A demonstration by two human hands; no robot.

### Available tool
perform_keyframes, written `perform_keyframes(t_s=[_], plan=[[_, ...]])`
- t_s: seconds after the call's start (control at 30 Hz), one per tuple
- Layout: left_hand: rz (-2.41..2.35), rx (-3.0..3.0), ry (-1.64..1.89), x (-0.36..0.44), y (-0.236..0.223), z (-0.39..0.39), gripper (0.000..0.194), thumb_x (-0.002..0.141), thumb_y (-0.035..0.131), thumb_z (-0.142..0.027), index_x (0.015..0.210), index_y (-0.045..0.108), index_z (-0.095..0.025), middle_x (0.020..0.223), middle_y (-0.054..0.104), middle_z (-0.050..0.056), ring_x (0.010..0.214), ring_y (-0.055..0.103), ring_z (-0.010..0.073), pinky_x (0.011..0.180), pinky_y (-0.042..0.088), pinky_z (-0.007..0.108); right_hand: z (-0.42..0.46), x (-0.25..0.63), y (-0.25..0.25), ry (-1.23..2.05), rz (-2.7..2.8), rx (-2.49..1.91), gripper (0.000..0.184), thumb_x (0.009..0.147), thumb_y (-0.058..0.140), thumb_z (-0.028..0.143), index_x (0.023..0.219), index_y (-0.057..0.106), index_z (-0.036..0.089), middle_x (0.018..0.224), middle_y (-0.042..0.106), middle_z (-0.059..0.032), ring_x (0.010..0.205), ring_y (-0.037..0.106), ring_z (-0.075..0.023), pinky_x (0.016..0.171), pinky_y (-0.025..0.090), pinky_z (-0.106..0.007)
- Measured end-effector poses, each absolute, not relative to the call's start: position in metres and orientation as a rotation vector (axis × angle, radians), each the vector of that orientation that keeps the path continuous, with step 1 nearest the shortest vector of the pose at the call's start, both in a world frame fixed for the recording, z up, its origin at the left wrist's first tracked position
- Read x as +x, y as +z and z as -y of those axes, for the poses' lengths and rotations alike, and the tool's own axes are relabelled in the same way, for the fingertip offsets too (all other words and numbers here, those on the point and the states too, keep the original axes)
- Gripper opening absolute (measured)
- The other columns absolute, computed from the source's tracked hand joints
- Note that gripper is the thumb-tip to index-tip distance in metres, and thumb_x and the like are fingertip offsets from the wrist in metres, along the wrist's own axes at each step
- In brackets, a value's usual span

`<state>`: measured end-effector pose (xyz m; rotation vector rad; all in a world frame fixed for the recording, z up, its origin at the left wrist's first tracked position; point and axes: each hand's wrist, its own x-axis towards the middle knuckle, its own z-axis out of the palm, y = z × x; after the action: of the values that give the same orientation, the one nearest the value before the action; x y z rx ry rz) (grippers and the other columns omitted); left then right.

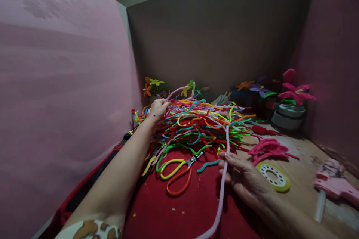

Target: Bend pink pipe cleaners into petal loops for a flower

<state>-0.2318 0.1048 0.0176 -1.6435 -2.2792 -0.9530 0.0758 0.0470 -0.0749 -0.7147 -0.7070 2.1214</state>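
Observation:
My left hand reaches to the upper left of a heap of coloured pipe cleaners. Its fingers are closed round a pink pipe cleaner that sticks up from the heap. In front of the heap, my right hand pinches a pale lilac pipe cleaner between thumb and fingers. That strip runs from the heap's edge down past the bottom of the view. Scissors with one yellow and one orange-red handle lie between my arms, beside a short teal pipe cleaner.
At right are a bundle of pink pipe cleaners, a yellow tape roll and a pink glue gun with a glue stick. Pipe-cleaner flowers stand behind, one pink flower in a grey pot. Pink walls flank the table.

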Motion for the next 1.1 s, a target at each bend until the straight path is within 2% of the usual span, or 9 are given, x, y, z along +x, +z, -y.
perform_keyframes(t_s=[0.3, 0.5, 0.6, 0.67, 0.73, 0.8, 0.9, 1.0, 1.1], plan=[[2.371, -1.484, -0.867, -0.238, 0.01, -0.14, 0.029, 0.075, 0.044, -0.038, 0.076, 0.064, -0.017, 0.082, 0.067, 0.013, 0.081, 0.059, 0.0246, 0.067, 0.039, 0.03, -0.048, 0.074, -0.077, 2.131, 0.65, -0.69, 0.014, 0.065, 0.069, 0.014, 0.079, 0.066, 0.009, 0.064, 0.066, -0.0081, 0.052, 0.06, -0.012, 0.043, 0.047, -0.018], [2.4, -1.649, -0.776, -0.241, 0.002, -0.146, 0.018, 0.066, 0.058, -0.034, 0.067, 0.064, -0.017, 0.075, 0.067, 0.011, 0.077, 0.061, 0.0244, 0.067, 0.042, 0.029, -0.049, 0.074, -0.075, 2.122, 0.622, -0.686, 0.013, 0.065, 0.069, 0.013, 0.077, 0.066, 0.009, 0.067, 0.066, -0.008, 0.06, 0.064, -0.0147, 0.048, 0.05, -0.019], [2.352, -1.61, -0.85, -0.239, 0.01, -0.138, 0.026, 0.064, 0.06, -0.029, 0.086, 0.064, -0.015, 0.082, 0.065, 0.01, 0.078, 0.06, 0.0228, 0.068, 0.043, 0.028, -0.048, 0.073, -0.074, 2.125, 0.615, -0.697, 0.015, 0.063, 0.07, 0.013, 0.077, 0.066, 0.009, 0.067, 0.066, -0.0085, 0.059, 0.064, -0.0148, 0.049, 0.05, -0.019], [2.269, -1.523, -0.938, -0.231, 0.018, -0.128, 0.037, 0.068, 0.056, -0.027, 0.102, 0.059, -0.013, 0.097, 0.062, 0.012, 0.089, 0.057, 0.022, 0.075, 0.043, 0.029, -0.047, 0.072, -0.074, 2.127, 0.601, -0.703, 0.016, 0.062, 0.071, 0.013, 0.077, 0.066, 0.009, 0.067, 0.066, -0.0083, 0.06, 0.063, -0.0149, 0.049, 0.05, -0.019], [2.136, -1.463, -1.053, -0.216, 0.026, -0.113, 0.035, 0.075, 0.048, -0.026, 0.107, 0.055, -0.013, 0.108, 0.056, 0.011, 0.098, 0.053, 0.0196, 0.083, 0.04, 0.029, -0.046, 0.072, -0.074, 2.128, 0.578, -0.699, 0.017, 0.06, 0.072, 0.012, 0.076, 0.066, 0.009, 0.068, 0.066, -0.0076, 0.061, 0.064, -0.0149, 0.049, 0.051, -0.019], [1.892, -1.61, -1.334, -0.194, 0.033, -0.095, 0.025, 0.077, 0.047, -0.027, 0.093, 0.06, -0.014, 0.096, 0.06, 0.008, 0.088, 0.055, 0.0172, 0.079, 0.041, 0.027, -0.046, 0.072, -0.073, 2.117, 0.566, -0.69, 0.018, 0.058, 0.073, 0.011, 0.075, 0.066, 0.01, 0.07, 0.066, -0.0071, 0.061, 0.063, -0.0144, 0.051, 0.052, -0.02], [1.994, -2.257, -1.493, -0.152, 0.033, -0.059, 0.026, 0.077, 0.048, -0.036, 0.086, 0.062, -0.015, 0.076, 0.061, 0.003, 0.069, 0.055, 0.0136, 0.066, 0.043, 0.024, -0.049, 0.072, -0.071, 2.069, 0.568, -0.669, 0.016, 0.058, 0.073, 0.01, 0.072, 0.066, 0.011, 0.07, 0.065, -0.0055, 0.063, 0.063, -0.0141, 0.056, 0.054, -0.021], [2.198, -2.911, -1.014, -0.11, 0.015, -0.022, 0.029, 0.074, 0.053, -0.038, 0.093, 0.06, -0.017, 0.076, 0.061, 0.002, 0.066, 0.053, 0.0131, 0.058, 0.04, 0.022, -0.052, 0.072, -0.069, 1.991, 0.532, -0.637, 0.013, 0.058, 0.073, 0.009, 0.068, 0.065, 0.013, 0.073, 0.066, -0.0041, 0.071, 0.064, -0.0151, 0.064, 0.055, -0.023], [2.328, -2.825, -0.469, -0.083, -0.009, 0.005, 0.021, 0.073, 0.053, -0.035, 0.084, 0.059, -0.018, 0.065, 0.057, 0.001, 0.053, 0.045, 0.0109, 0.047, 0.031, 0.021, -0.054, 0.073, -0.068, 1.965, 0.493, -0.627, 0.014, 0.058, 0.073, 0.009, 0.068, 0.065, 0.013, 0.075, 0.066, -0.0042, 0.074, 0.064, -0.0161, 0.067, 0.055, -0.025]])
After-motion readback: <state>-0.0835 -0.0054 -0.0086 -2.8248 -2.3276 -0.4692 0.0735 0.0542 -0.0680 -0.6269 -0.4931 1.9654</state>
